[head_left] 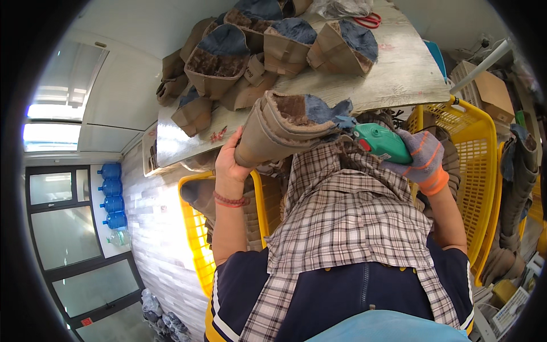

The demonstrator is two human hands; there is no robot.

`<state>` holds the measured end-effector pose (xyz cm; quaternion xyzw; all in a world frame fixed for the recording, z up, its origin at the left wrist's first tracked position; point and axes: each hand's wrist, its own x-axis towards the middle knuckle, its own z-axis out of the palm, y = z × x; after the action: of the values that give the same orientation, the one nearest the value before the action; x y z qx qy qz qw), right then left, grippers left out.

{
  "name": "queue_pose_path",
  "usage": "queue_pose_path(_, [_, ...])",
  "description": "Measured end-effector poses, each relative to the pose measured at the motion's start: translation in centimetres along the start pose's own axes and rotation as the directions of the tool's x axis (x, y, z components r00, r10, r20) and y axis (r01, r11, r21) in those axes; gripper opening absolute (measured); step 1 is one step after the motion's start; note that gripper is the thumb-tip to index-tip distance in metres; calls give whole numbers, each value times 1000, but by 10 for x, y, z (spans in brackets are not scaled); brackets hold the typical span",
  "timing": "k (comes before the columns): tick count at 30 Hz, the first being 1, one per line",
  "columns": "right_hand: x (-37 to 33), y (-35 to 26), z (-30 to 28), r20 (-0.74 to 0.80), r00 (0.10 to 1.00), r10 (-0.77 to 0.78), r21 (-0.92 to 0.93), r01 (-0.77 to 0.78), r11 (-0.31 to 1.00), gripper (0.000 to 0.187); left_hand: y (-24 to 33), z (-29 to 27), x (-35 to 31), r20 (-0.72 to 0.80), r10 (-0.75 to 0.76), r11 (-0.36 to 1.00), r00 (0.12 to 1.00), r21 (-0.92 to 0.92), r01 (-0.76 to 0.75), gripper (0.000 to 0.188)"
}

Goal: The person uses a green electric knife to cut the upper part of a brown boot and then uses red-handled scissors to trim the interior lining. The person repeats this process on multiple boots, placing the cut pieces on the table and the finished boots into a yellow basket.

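Note:
My bare left hand (230, 162) is closed around the lower left side of a brown boot upper (266, 134) with a fleecy lining. Its opening faces right, and a blue lining flap (322, 109) sticks out of it. A grey glove with an orange cuff covers my right hand (419, 155), which grips green electric scissors (383, 142). The tool's cutting end meets the rim of the upper beside the ragged blue flap. The blades themselves are too small to make out. Both hands are held above my plaid apron (353, 199), in front of the table.
On the table (399, 74) stand several similar boot uppers (216, 60), with red-handled scissors (369, 21) and a clear plastic bag (342, 8) behind. Yellow baskets flank me, one at the left (194, 222) and one at the right (484, 154). Blue water bottles (111, 188) line the left wall.

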<state>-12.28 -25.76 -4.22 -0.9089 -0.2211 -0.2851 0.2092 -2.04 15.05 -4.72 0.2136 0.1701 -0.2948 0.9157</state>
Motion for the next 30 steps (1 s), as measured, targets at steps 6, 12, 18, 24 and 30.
queue_pose_path(6, [-5,8,-1,-9,994,-112,-67,111,992,70,2,-1,6,-46,-19,998,999,-53,17,36])
queue_pose_path(12, [-5,7,-2,20,993,-117,-46,118,992,67,-1,0,12,-38,-50,998,998,-27,49,35])
queue_pose_path(18, [-1,4,-1,30,995,-91,37,89,995,64,-6,-5,19,-79,-31,999,996,-25,29,34])
queue_pose_path(24, [4,-3,2,-8,997,-79,86,79,993,63,-20,14,17,-68,-20,1000,998,-10,20,36])
queue_pose_path(30, [16,-23,-2,42,999,27,197,-35,980,58,-42,32,0,79,106,994,991,-32,-104,41])
